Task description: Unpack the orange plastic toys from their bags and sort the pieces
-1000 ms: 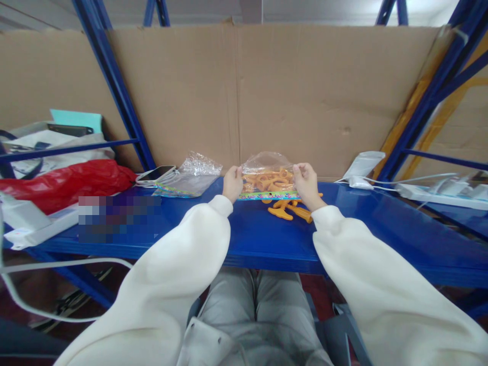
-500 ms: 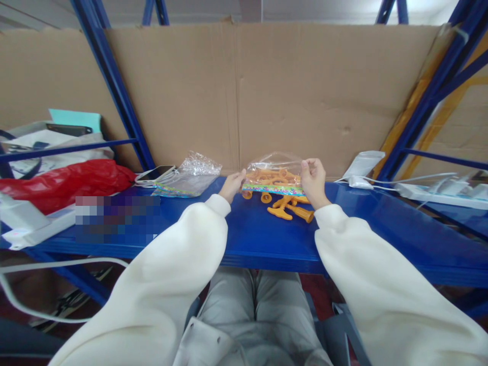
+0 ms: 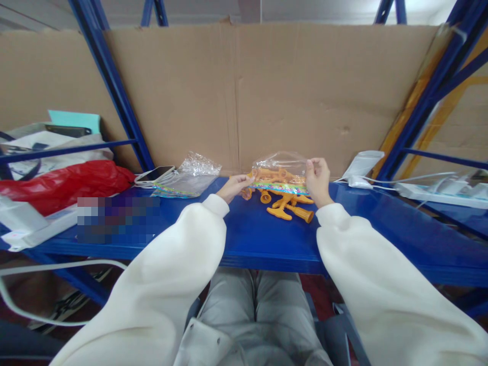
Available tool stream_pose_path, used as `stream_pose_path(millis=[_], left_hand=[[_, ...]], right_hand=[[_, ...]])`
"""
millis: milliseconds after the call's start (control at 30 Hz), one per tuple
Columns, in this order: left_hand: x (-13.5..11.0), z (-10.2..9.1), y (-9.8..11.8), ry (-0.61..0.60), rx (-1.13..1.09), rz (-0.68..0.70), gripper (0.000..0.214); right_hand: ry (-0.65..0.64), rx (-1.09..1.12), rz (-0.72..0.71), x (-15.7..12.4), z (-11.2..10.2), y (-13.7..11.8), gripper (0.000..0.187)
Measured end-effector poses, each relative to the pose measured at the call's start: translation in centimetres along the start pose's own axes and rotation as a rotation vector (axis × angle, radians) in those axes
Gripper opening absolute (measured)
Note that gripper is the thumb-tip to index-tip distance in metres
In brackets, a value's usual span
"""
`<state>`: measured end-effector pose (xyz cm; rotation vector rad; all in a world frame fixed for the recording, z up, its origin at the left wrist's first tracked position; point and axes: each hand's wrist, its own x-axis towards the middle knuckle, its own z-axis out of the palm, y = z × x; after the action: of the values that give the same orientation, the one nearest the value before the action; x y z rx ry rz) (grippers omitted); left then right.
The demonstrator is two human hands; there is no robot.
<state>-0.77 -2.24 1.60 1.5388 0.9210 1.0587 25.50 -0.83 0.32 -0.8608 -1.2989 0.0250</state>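
Observation:
My left hand (image 3: 232, 188) pinches the left edge of a clear plastic bag (image 3: 280, 160) with a colourful printed strip along its lower side. At the opposite edge, my right hand (image 3: 319, 181) grips the same bag with its fingers closed. The bag is stretched between both hands, tilted over a pile of orange plastic pieces. Several of these show through the film; whether any lie inside it I cannot tell. In front of the bag lie an orange T-shaped piece (image 3: 280, 211) and an orange ribbed cone-ended piece (image 3: 303, 213) on the blue tabletop (image 3: 263, 244).
More clear bags (image 3: 190, 178) lie to the left, beside a phone (image 3: 155, 174) with a white cable. A red plastic bag (image 3: 72, 180) is further left. At right are a white adapter (image 3: 360, 182) and a power strip (image 3: 438, 194). A cardboard panel (image 3: 305, 91) stands behind.
The bag and my right hand have shifted slightly to the right. My left hand's fingers now reach further right along the bag's left edge.

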Motion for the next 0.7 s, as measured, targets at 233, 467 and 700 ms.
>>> stream_pose_path(millis=[233,467,700], left_hand=[[0.2,-0.2,-0.4,-0.060,-0.084,0.033,0.034],[0.2,0.1,0.0,-0.084,-0.248,0.004,0.032],[0.2,-0.3,-0.2,-0.012,-0.170,-0.062,0.026]], right_hand=[[-0.003,0.069,0.061,0.3,0.0,0.6,0.044],[0.012,0.216,0.233,0.3,0.4,0.9,0.047],[-0.101,0.279,0.264,-0.1,0.1,-0.3,0.054]])
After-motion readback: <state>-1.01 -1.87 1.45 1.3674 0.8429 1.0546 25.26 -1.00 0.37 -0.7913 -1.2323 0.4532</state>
